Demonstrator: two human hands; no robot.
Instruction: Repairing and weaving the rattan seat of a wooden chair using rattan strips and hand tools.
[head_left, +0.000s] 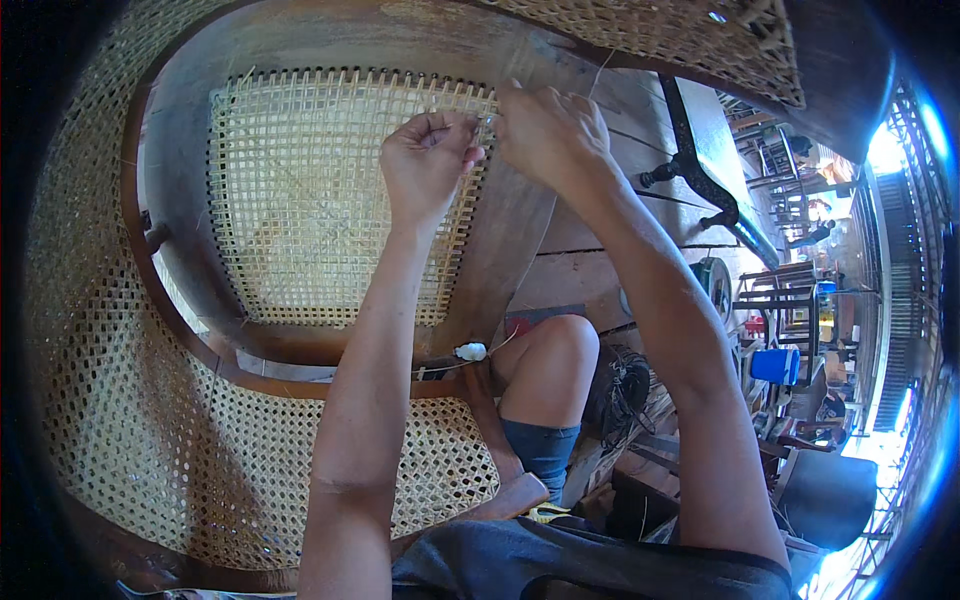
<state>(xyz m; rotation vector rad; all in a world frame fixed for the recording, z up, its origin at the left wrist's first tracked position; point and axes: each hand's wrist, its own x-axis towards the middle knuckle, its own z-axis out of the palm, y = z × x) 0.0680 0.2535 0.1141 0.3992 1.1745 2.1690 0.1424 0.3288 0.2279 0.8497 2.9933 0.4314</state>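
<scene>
A dark wooden chair frame (pixel 180 120) holds a pale woven cane seat panel (pixel 300 190) with an open grid weave. My left hand (pixel 428 160) is closed in a fist at the panel's upper right corner, pinching a thin cane strand (pixel 487 125). My right hand (pixel 545 130) is beside it, fingers closed on the same strand where it meets the seat's right edge. Both hands nearly touch. A curved cane chair back (pixel 110 400) wraps around the left and bottom of the view.
My bare knee (pixel 555 345) and dark shorts sit below the seat. A small white lump (pixel 470 351) lies on the frame's lower edge. A coil of dark strands (pixel 625 390) lies on the wooden plank floor (pixel 580 270). A blue bucket (pixel 775 365) and other furniture stand at right.
</scene>
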